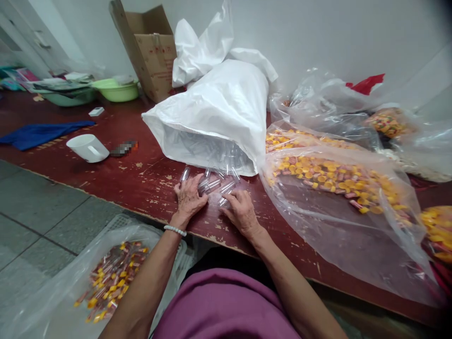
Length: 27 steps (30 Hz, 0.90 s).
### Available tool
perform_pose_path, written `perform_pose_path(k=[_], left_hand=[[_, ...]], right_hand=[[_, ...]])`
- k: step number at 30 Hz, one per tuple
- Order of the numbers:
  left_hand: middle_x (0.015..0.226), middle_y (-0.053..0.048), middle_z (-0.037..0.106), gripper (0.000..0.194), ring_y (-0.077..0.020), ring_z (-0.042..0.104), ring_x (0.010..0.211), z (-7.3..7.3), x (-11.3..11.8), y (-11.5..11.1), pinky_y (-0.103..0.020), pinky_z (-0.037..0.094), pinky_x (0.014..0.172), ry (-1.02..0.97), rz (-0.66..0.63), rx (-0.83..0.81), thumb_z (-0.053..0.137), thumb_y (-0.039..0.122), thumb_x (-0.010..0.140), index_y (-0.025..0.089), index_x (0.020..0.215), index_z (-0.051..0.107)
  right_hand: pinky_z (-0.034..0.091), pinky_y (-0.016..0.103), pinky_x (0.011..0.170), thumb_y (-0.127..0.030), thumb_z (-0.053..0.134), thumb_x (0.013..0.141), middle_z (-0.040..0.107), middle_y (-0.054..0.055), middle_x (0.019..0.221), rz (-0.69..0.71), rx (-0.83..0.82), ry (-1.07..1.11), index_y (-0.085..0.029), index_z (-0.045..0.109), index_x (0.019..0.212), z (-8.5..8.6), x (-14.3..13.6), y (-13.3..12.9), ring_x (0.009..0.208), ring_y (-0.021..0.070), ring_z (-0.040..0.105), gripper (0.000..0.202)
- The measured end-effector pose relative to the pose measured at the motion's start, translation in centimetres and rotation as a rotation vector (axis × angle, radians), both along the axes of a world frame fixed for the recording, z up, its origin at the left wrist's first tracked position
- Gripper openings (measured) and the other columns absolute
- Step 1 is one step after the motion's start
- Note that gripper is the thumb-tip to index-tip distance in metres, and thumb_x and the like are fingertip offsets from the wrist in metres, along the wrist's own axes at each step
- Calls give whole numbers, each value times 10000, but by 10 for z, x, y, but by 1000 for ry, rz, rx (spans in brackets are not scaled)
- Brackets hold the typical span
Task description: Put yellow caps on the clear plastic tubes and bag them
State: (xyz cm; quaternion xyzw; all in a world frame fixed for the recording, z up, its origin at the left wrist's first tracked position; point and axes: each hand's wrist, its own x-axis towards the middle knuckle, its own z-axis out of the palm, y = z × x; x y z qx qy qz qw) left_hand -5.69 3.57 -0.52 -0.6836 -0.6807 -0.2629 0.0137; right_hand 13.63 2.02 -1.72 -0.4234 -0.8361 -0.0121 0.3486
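Observation:
Small clear plastic tubes (211, 186) lie loose on the dark red table, just below the mouth of a white woven sack (226, 94). More tubes show inside the sack's opening. My left hand (189, 197), with a beaded bracelet at the wrist, rests at the left of the loose tubes, its fingers apart and touching some of them. On the other side, my right hand (243, 211) has its thumb and fingers curled at the end of a clear tube (223, 200). The palms of both hands are hidden.
Right of the sack, a clear plastic bag (318, 226) holds many yellow-capped pieces. A lined basket (122, 223) of similar pieces stands below left. A white mug (88, 148), blue cloth (45, 133), green basin (116, 90) and cardboard box (155, 61) are on the table.

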Motion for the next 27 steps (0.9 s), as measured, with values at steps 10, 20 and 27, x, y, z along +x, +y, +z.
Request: perform_pose_path(k=[10, 20, 27], left_hand=[[1217, -65, 575, 617, -276, 489, 1122, 2, -5, -5, -429, 292, 983, -40, -17, 27, 592, 309, 677, 237, 1279, 475], [1326, -93, 508, 708, -299, 448, 1180, -4, -6, -1, -456, 306, 993, -35, -5, -63, 572, 352, 683, 211, 1353, 389], [1335, -124, 485, 815, -310, 420, 1223, -6, -8, 0, -457, 275, 1030, -34, -25, -111, 568, 334, 641, 175, 1397, 307]], right_hand=[[354, 381, 900, -299, 592, 848, 594, 89, 1143, 95, -98, -276, -194, 575, 1105, 0, -9, 17, 1073, 248, 447, 278], [410, 310, 813, -106, 513, 790, 538, 105, 1038, 121, -355, -81, -149, 551, 1072, 9, 7, 24, 938, 208, 474, 288], [379, 368, 846, -66, 473, 743, 550, 140, 1117, -68, -263, -189, -135, 540, 1044, 23, -15, 45, 1036, 269, 416, 317]])
